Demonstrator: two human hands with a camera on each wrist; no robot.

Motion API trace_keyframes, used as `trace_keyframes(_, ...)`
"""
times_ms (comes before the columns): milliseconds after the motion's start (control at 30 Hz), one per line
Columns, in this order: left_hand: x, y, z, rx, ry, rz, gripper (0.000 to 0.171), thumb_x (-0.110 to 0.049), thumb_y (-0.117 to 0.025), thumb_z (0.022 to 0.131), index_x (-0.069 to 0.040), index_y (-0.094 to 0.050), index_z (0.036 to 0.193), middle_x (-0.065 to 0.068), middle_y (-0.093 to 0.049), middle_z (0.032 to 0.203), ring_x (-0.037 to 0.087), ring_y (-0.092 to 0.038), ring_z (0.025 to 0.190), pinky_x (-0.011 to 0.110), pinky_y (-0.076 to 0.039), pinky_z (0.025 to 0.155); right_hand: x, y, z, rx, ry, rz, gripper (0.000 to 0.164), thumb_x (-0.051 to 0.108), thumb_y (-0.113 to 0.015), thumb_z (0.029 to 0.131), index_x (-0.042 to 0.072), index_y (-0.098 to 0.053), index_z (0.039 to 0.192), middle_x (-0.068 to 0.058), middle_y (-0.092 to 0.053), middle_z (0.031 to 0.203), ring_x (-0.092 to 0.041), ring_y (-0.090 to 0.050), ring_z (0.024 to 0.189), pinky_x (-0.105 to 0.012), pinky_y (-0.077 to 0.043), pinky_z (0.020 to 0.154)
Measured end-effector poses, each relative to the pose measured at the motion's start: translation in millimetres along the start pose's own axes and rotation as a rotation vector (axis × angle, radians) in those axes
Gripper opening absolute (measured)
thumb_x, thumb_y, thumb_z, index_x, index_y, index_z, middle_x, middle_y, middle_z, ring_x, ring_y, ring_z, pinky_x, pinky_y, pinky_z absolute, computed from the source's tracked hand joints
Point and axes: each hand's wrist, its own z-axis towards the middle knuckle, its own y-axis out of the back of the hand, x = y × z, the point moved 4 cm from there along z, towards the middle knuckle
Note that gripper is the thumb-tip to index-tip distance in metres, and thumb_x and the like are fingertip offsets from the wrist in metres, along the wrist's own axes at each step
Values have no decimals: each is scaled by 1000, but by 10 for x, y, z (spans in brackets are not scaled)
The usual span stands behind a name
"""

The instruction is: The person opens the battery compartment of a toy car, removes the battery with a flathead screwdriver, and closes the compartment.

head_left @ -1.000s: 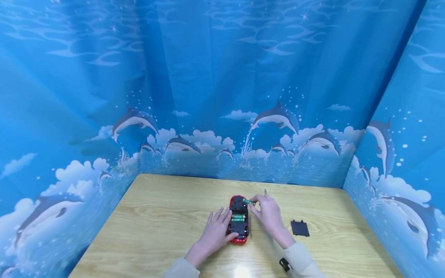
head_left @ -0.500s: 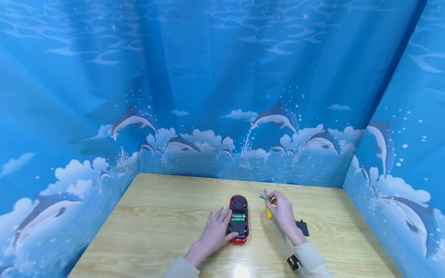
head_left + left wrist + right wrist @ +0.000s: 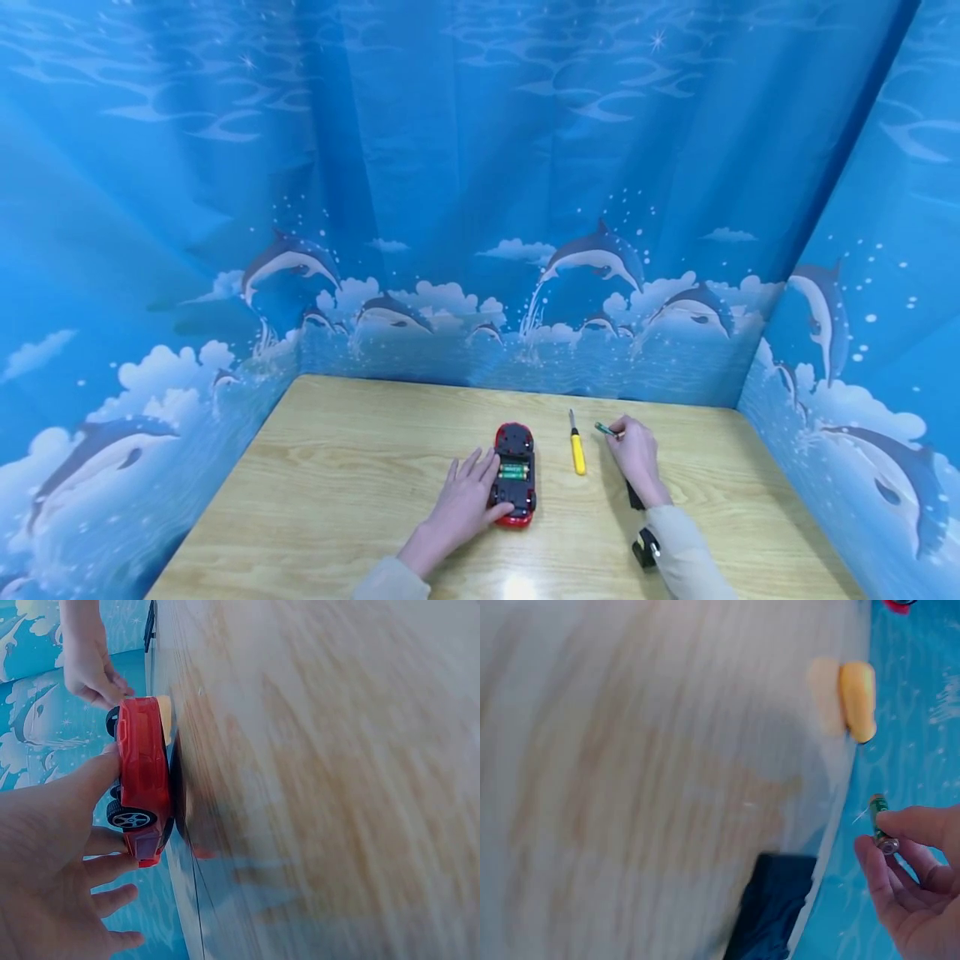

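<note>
A red toy car [image 3: 514, 508] lies wheels up on the table, its open battery compartment showing green batteries [image 3: 513, 472]. My left hand [image 3: 461, 500] rests against the car's left side, fingers spread and fairly straight, thumb on the black underside. In the left wrist view, the thumb and fingers touch the car [image 3: 142, 757] side-on. Off to the right, my right hand [image 3: 636, 454] pinches a green battery [image 3: 606, 429] between thumb and fingers. The right wrist view shows one end of this battery [image 3: 880, 825].
A screwdriver [image 3: 577, 450] with a yellow handle lies between the car and my right hand. Under my right forearm, the black battery cover [image 3: 634, 497] is partly hidden. A blue dolphin-print curtain [image 3: 480, 250] surrounds the wooden table [image 3: 360, 450].
My right hand has moved right from above the car, past the screwdriver, with the battery still pinched. The screwdriver is now uncovered and the black cover mostly hidden. My left hand stays put.
</note>
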Motion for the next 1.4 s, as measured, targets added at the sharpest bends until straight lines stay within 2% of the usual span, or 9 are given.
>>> trace_keyframes(167, -1, 7, -4, 1, 2, 4, 83, -58, -64, 92, -3, -44, 152, 15, -41, 159, 38, -35, 147, 65, -29, 117, -94, -40, 34, 63, -51, -54, 8, -2, -72, 87, -7, -68, 91, -20, -70, 85, -33, -66, 76, -45, -56, 66)
trace_keyframes(433, -1, 0, -6, 8, 0, 6, 83, -59, -64, 92, -4, -45, 151, 14, -41, 158, 37, -35, 147, 64, -29, 117, -113, -73, 24, 170, -131, -90, 14, 3, -69, 91, -8, -65, 99, -21, -69, 87, -24, -61, 66, -31, -50, 53)
trace_keyframes(667, 5, -12, 0, 15, 1, 4, 83, -59, -64, 92, -5, -44, 152, 14, -41, 159, 37, -35, 147, 64, -29, 117, -73, -109, 12, 244, -64, -188, 34, 8, -69, 90, -10, -64, 118, -20, -70, 85, -24, -58, 65, -37, -50, 56)
trace_keyframes(767, 6, -15, 4, 13, 6, 0, 84, -59, -64, 91, -5, -44, 152, 14, -41, 159, 37, -35, 147, 64, -29, 117, -77, -131, 16, 264, -58, -184, 36, 9, -69, 88, -7, -65, 121, -21, -71, 89, -23, -55, 63, -35, -46, 54)
trace_keyframes(900, 9, -19, 7, 11, 9, -2, 84, -59, -64, 91, -4, -44, 152, 14, -40, 159, 37, -35, 147, 64, -29, 117, -78, -148, 9, 273, -65, -174, 35, 10, -70, 88, -6, -65, 119, -19, -71, 89, -22, -53, 62, -31, -42, 51)
trace_keyframes(1200, 7, -25, 7, 0, 8, -5, 84, -58, -65, 91, -4, -44, 152, 14, -41, 159, 37, -35, 147, 64, -29, 117, -44, -108, -11, 238, -60, -143, 37, 17, -67, 95, -9, -63, 121, -19, -70, 87, -22, -53, 60, -34, -43, 52)
trace_keyframes(1400, 12, -30, 6, 1, 7, -7, 85, -59, -65, 91, -4, -44, 152, 14, -41, 158, 37, -35, 147, 64, -29, 117, -24, -75, 5, 156, -40, -111, 33, 17, -64, 98, -5, -66, 122, -19, -67, 93, -29, -63, 76, -44, -53, 66)
